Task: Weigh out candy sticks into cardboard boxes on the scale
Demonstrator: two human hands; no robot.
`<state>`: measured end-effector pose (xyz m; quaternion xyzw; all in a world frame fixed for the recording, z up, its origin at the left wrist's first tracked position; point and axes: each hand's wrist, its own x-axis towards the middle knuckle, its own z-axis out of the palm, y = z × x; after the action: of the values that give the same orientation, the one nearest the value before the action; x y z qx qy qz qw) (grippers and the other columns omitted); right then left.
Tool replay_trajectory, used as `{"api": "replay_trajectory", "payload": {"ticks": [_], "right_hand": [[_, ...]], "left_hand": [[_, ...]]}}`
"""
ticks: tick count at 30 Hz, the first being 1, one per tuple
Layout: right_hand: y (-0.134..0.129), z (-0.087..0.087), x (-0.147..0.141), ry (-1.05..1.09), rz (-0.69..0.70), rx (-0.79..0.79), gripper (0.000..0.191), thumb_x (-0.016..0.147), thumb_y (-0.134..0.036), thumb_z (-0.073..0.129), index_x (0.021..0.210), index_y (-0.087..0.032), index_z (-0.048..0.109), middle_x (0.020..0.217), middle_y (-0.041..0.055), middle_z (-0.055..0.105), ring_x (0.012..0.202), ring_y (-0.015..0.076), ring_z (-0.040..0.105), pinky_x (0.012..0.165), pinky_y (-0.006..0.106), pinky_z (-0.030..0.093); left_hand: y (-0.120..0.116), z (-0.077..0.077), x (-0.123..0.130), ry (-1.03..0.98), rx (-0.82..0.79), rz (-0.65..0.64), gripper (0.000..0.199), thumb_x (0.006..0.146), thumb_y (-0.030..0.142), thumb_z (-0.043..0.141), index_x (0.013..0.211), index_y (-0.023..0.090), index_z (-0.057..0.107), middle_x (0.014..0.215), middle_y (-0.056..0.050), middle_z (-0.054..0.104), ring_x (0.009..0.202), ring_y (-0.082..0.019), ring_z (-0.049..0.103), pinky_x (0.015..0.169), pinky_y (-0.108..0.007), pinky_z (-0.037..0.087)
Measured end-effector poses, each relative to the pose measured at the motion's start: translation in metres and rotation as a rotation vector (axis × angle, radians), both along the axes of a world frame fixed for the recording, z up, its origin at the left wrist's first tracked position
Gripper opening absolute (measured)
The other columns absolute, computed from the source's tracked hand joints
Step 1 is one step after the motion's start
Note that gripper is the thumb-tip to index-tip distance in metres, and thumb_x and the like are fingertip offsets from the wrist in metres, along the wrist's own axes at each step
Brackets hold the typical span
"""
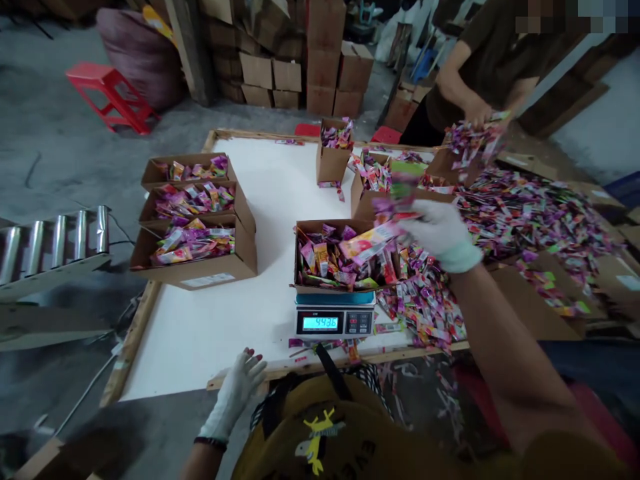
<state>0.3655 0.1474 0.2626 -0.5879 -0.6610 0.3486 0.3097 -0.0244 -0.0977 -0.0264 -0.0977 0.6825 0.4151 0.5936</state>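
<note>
- Resting at the near edge of the white table (210, 333), the left hand (239, 387) in its white glove has the fingers spread loosely and holds nothing; the fingertips touch or hang just over the wooden rim.
- Over the open carton (340, 257), the gloved right hand (440, 233) has its fingers closed around a bunch of bright candy sachets (373, 241), their ends fanning out toward the left above the box.
- That carton is already well filled with sachets and sits on a digital scale (334, 321), whose lit display faces the person; the digits are too blurred to read with confidence.
- Just right of the scale, a loose heap of sachets (425, 307) spreads along the table and reaches its front edge.
- Risk, as I judge it: the bunch is held by one end only, so a sachet could slip out and land beside the carton or on the scale's platform, throwing off the weight.
- A few stray sachets (320, 345) lie against the front of the scale; if one wedges beneath the pan, the reading may be false.
- Farther left stand three filled cartons (193, 227) in a row.
- Across the table, another person's hands (480, 117) hold more sachets above a further pile.
</note>
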Motion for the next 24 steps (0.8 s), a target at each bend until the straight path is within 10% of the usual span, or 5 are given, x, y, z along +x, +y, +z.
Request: {"api": "replay_trajectory", "payload": {"ticks": [6,10,13,24], "right_hand": [[-0.034,0.04,0.08,-0.231,-0.435,0.325,0.022,0.081,-0.023,0.072,0.1,-0.022,0.082,0.091,0.0106,0.079,0.071,0.022,0.069,0.071,0.042,0.06],[-0.042,0.018,0.123,-0.338,-0.558,-0.02,0.036,0.09,-0.023,0.065,0.122,-0.016,0.08,0.074,0.0135,0.075,0.055,0.0218,0.063,0.061,0.042,0.052],[-0.045,0.003,0.136,-0.466,-0.606,-0.247,0.042,0.093,-0.027,0.063,0.13,-0.013,0.078,0.059,0.0092,0.069,0.048,0.0221,0.058,0.058,0.039,0.048],[-0.037,0.002,0.137,-0.94,-0.414,-0.246,0.025,0.099,-0.022,0.058,0.109,-0.01,0.078,0.071,0.0108,0.073,0.068,0.023,0.065,0.067,0.03,0.041]], "left_hand": [[0.007,0.002,0.005,0.003,-0.007,-0.021,0.009,0.102,0.029,0.052,0.103,0.021,0.057,0.1,-0.008,0.069,0.079,-0.021,0.072,0.069,-0.032,0.056],[0.005,0.001,0.003,0.007,-0.028,-0.041,0.011,0.104,0.029,0.051,0.105,0.02,0.057,0.103,-0.009,0.069,0.08,-0.022,0.073,0.071,-0.033,0.057],[0.006,-0.003,0.0,0.011,-0.026,-0.046,0.01,0.103,0.028,0.052,0.105,0.02,0.058,0.104,-0.009,0.069,0.082,-0.022,0.073,0.073,-0.034,0.057],[0.007,-0.012,-0.006,0.008,-0.004,-0.049,0.011,0.102,0.028,0.051,0.104,0.021,0.058,0.1,-0.009,0.07,0.079,-0.022,0.073,0.069,-0.033,0.056]]}}
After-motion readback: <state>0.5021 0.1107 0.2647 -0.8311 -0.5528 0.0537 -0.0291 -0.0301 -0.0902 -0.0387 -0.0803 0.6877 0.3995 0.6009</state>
